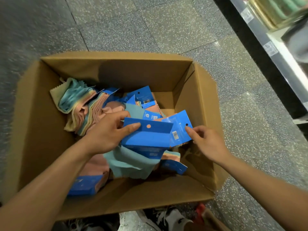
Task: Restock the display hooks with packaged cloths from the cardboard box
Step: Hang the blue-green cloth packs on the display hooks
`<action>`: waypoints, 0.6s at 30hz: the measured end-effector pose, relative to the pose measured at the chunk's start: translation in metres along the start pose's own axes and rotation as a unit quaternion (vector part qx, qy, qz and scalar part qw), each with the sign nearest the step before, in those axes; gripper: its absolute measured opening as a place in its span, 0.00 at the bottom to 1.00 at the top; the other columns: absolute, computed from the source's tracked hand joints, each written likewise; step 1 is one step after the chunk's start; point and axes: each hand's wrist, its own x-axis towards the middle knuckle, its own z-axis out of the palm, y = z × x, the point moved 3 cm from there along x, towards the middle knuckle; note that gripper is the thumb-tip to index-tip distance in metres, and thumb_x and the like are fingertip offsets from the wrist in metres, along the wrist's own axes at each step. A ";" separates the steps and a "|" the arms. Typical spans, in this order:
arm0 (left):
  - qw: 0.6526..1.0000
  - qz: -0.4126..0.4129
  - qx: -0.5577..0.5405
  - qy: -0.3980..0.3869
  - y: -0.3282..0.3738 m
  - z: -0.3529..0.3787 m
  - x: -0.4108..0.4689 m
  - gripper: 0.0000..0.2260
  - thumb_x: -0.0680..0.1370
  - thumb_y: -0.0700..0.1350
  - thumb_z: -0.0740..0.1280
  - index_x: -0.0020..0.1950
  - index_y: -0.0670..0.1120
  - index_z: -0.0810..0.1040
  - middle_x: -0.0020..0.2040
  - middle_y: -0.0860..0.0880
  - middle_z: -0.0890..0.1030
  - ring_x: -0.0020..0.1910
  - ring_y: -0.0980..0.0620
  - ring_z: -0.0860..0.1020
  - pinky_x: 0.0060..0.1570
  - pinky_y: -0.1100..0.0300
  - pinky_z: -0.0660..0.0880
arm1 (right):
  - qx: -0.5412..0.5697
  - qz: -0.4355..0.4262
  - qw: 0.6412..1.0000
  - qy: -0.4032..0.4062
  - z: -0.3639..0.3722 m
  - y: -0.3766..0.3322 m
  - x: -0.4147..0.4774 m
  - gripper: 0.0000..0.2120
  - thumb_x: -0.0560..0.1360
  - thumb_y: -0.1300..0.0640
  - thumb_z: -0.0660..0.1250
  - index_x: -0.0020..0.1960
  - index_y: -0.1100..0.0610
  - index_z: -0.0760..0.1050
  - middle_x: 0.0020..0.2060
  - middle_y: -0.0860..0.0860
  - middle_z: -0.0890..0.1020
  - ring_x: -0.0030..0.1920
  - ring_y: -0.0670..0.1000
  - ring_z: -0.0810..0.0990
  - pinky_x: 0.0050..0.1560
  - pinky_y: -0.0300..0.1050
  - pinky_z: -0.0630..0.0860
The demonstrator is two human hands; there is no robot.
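Now | left hand point(106, 132) grips blue-carded cloth pack point(150, 139) | right hand point(208, 142) pinches neighbouring pack point(179, 130) | both hands inside cardboard box point(133, 72)

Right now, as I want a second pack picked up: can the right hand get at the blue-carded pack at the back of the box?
Probably yes: that back pack lies uncovered on top in the open cardboard box, though the right hand now pinches a nearer pack.

Matt brown corrugated cardboard box point(191, 100), soft pastel cloths point(80, 104) with zigzag-cut edges, glossy blue card headers point(146, 135), speckled terrazzo-look floor point(133, 27), shiny metal shelf edge point(260, 30)
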 end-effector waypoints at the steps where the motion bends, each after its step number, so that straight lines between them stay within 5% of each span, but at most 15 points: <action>1: 1.000 0.008 -0.013 0.005 0.007 -0.005 -0.003 0.12 0.75 0.52 0.67 0.43 0.42 0.78 0.39 0.53 0.80 0.36 0.58 0.80 0.33 0.60 0.77 | -0.004 0.005 1.000 -0.004 0.002 0.000 -0.001 0.19 0.78 0.38 0.62 0.51 0.53 0.79 0.36 0.44 0.81 0.31 0.41 0.76 0.30 0.36 0.66; 6: 0.995 0.026 -0.047 0.083 0.023 -0.036 -0.009 0.15 0.76 0.53 0.73 0.51 0.41 0.83 0.44 0.45 0.87 0.43 0.45 0.85 0.40 0.51 0.82 | -0.024 0.028 0.999 -0.026 0.014 0.002 -0.005 0.30 0.77 0.33 0.61 0.42 0.61 0.78 0.28 0.51 0.76 0.27 0.49 0.72 0.30 0.44 0.64; 11: 0.985 0.032 -0.105 0.130 0.039 -0.038 -0.011 0.08 0.72 0.47 0.68 0.47 0.47 0.82 0.38 0.59 0.86 0.37 0.61 0.84 0.35 0.70 0.78 | -0.053 0.066 0.994 -0.068 0.023 -0.001 -0.006 0.29 0.76 0.33 0.62 0.31 0.56 0.63 0.26 0.50 0.68 0.28 0.50 0.66 0.29 0.45 0.60; 18: 0.977 0.028 -0.130 0.166 0.032 -0.036 -0.014 0.07 0.72 0.48 0.67 0.47 0.51 0.83 0.37 0.61 0.86 0.37 0.61 0.84 0.36 0.69 0.80 | 0.058 0.102 0.988 -0.099 0.038 0.004 -0.009 0.22 0.76 0.36 0.65 0.45 0.56 0.78 0.33 0.43 0.80 0.30 0.42 0.75 0.26 0.32 0.66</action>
